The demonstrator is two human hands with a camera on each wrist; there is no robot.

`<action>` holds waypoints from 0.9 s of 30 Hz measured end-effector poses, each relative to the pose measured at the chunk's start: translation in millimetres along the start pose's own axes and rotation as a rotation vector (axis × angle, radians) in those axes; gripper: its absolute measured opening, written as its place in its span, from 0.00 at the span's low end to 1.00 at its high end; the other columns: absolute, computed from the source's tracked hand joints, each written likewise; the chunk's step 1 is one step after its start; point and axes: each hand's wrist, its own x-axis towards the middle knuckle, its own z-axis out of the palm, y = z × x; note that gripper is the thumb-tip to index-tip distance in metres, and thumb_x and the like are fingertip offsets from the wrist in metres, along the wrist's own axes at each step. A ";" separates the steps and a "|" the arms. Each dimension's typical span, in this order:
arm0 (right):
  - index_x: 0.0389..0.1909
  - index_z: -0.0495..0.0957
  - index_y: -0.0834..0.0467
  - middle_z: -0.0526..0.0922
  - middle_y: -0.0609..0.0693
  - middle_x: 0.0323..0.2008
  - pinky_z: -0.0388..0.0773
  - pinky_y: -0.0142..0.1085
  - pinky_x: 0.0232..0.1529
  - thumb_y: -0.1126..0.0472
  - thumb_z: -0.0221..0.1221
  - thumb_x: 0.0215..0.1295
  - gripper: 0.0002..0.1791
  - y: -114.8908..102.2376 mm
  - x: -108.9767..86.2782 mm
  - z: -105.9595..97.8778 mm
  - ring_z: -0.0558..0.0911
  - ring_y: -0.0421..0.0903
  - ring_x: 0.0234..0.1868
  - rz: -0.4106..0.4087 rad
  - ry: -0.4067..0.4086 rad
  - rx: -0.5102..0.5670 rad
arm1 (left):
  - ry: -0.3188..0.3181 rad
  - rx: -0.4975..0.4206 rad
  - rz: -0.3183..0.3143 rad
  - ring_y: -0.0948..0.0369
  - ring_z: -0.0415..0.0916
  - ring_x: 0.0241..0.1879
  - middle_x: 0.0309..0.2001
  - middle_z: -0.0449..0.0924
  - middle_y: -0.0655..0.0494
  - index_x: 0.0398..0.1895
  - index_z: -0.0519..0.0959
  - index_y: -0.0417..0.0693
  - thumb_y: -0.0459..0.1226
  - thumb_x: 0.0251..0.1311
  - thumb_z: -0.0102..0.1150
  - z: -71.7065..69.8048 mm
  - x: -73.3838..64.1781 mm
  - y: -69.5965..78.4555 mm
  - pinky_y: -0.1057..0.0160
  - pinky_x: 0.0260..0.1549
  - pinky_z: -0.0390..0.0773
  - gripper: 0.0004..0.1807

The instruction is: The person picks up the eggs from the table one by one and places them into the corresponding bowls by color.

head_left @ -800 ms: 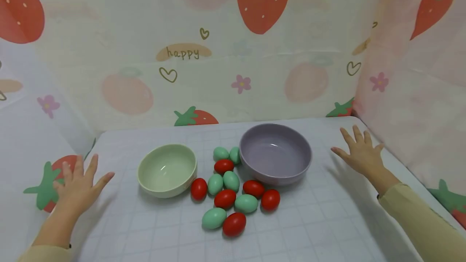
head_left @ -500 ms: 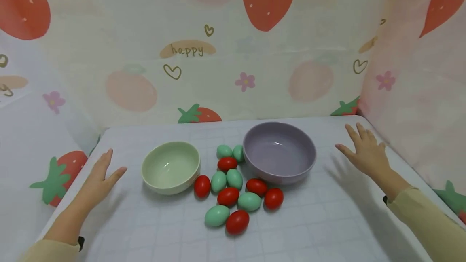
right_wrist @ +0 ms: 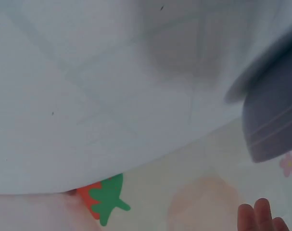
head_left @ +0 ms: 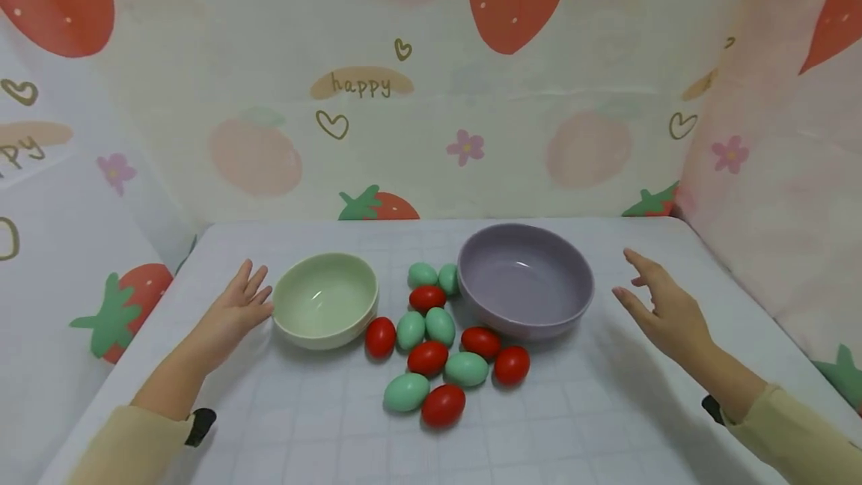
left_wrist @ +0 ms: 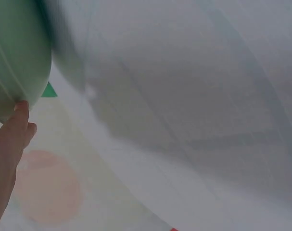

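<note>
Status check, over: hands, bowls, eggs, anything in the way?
Left hand beside green bowl, contact unclear. Right hand holding nothing, apart from purple bowl. Red eggs, green eggs on table. Nothing seen blocking hands from bowls.

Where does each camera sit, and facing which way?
Head: on the head, facing forward and down at green bowl, purple bowl and eggs; left hand and right hand show.
Left wrist: worn there, facing table and green bowl's side; left fingers show.
Right wrist: worn there, facing table and purple bowl's side; right fingers show.
Head and left wrist share the green bowl.
</note>
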 end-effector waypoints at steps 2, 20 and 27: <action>0.69 0.68 0.61 0.80 0.60 0.58 0.80 0.39 0.29 0.60 0.62 0.68 0.29 -6.5 -5.1 4.3 0.83 0.54 0.43 -0.050 0.026 0.021 | -0.009 -0.057 -0.002 0.40 0.23 0.78 0.79 0.18 0.44 0.75 0.14 0.50 0.27 0.74 0.44 1.6 5.2 -0.6 0.41 0.73 0.40 0.51; 0.61 0.77 0.54 0.85 0.50 0.50 0.77 0.27 0.28 0.66 0.68 0.60 0.27 -52.0 -38.5 33.3 0.81 0.35 0.37 -0.283 -0.205 0.323 | 0.053 -0.206 -0.055 0.52 0.26 0.79 0.80 0.26 0.46 0.79 0.27 0.41 0.24 0.75 0.38 9.9 13.3 -6.4 0.57 0.75 0.45 0.40; 0.65 0.75 0.51 0.82 0.54 0.56 0.76 0.29 0.28 0.61 0.69 0.61 0.30 -60.6 -37.7 42.4 0.83 0.43 0.41 -0.298 -0.326 0.362 | 0.055 -0.189 -0.072 0.52 0.27 0.79 0.80 0.26 0.47 0.79 0.27 0.42 0.24 0.75 0.39 8.4 13.7 -6.5 0.54 0.75 0.45 0.40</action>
